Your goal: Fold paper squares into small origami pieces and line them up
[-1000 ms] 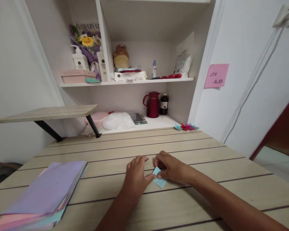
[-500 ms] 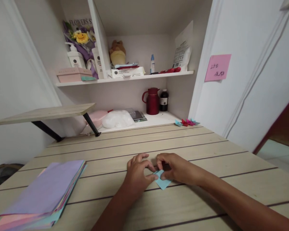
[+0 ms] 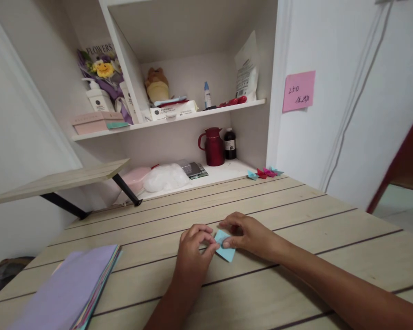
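Observation:
A small folded piece of light blue paper [image 3: 226,253] lies on the wooden table between my two hands. My left hand [image 3: 195,250] pinches its left corner between thumb and index finger. My right hand [image 3: 245,234] grips the paper from the right, thumb on top and the other fingers curled behind the far edge. A flap on the upper part of the paper lies near both thumbs, partly covered by them.
A stack of coloured paper [image 3: 72,284] with a purple top sheet lies at the left. Several small folded paper figures [image 3: 263,173] line the far edge. A raised wooden stand [image 3: 62,181] is at back left. A red jug [image 3: 214,147] stands in the shelf unit.
The view has tilted and shifted a little. The paper has turned slightly between my hands, and my left thumb and index finger have closed together at its left corner.

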The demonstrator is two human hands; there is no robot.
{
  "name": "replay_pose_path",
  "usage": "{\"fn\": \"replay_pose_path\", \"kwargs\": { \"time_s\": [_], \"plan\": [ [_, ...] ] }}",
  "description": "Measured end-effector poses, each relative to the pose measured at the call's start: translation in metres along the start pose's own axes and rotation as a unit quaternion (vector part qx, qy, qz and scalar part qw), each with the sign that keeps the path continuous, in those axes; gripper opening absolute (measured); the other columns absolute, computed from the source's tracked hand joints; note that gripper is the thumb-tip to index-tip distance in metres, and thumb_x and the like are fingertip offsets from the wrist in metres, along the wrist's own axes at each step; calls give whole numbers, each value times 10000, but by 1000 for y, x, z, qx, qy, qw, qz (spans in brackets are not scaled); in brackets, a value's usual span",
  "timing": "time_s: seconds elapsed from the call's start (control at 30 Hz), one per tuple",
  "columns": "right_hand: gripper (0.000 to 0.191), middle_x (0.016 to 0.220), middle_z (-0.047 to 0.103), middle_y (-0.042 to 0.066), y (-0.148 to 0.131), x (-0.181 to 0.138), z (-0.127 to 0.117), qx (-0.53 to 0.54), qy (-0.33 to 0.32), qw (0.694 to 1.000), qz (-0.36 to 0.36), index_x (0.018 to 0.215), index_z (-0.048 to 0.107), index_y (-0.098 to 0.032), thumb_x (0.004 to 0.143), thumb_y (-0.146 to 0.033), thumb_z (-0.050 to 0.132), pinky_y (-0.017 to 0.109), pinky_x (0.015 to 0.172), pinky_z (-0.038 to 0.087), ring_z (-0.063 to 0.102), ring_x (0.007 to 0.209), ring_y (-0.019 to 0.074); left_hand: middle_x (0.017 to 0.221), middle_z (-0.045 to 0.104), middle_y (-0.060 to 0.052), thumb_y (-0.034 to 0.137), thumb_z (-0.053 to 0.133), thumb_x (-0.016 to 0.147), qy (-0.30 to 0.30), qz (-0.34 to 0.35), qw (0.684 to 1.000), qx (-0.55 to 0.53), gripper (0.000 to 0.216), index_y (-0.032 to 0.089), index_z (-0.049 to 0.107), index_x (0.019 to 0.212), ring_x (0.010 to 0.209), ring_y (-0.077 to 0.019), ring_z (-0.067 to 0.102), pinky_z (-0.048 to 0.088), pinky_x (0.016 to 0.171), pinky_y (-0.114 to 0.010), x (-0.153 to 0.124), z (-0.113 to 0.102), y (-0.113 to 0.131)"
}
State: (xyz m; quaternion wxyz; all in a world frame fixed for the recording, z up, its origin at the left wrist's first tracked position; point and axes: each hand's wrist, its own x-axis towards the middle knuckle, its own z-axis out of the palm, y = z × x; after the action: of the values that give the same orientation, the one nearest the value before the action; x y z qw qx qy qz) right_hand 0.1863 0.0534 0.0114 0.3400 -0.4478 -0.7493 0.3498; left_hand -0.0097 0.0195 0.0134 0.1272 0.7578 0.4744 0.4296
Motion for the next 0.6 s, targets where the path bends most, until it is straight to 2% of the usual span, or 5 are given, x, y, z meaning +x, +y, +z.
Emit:
{"fn": "replay_pose_path", "kwargs": {
  "time_s": [0.13, 0.3, 0.4, 0.5, 0.6],
  "plan": [
    [432, 833, 644, 15, -3, 0, 5, 109, -31, 993, 25, 1006, 656, -196, 621, -339, 791, 310, 729, 463, 587, 812, 199, 953, 667, -32, 83, 710, 703, 43, 45, 997, 40, 138, 209, 655, 698, 942, -233, 618, 448, 865, -426, -1, -1, -1],
    [409, 823, 659, 2, -18, -3, 8, 258, -36, 965, 15, 966, 634, -201, 606, -313, 792, 288, 687, 459, 590, 748, 166, 1025, 663, -46, 99, 701, 722, 73, 56, 993, 67, 126, 222, 674, 720, 976, -248, 610, 448, 865, -437, -3, -1, 0],
    [357, 845, 662, 15, -24, -4, 8, 273, -10, 962, 7, 931, 621, -198, 627, -300, 777, 288, 701, 462, 593, 774, 164, 1036, 679, -40, 101, 699, 721, 68, 53, 995, 57, 127, 223, 664, 716, 988, -248, 615, 429, 903, -460, -2, 0, 2],
    [367, 826, 666, 11, -28, -6, 7, 249, 9, 968, -17, 1030, 592, -206, 697, -284, 722, 298, 716, 461, 595, 777, 166, 885, 716, -10, 103, 692, 719, 56, 46, 997, 21, 135, 218, 627, 691, 895, -221, 647, 391, 956, -486, -1, 2, 2],
    [349, 793, 673, -2, -31, -8, 6, 178, 26, 983, -45, 1091, 571, -220, 754, -238, 660, 312, 749, 454, 596, 763, 166, 786, 713, -3, 129, 681, 715, 58, -15, 997, -39, 117, 212, 599, 722, 793, -201, 658, 450, 882, -436, 0, 5, 2]
  ]
}}
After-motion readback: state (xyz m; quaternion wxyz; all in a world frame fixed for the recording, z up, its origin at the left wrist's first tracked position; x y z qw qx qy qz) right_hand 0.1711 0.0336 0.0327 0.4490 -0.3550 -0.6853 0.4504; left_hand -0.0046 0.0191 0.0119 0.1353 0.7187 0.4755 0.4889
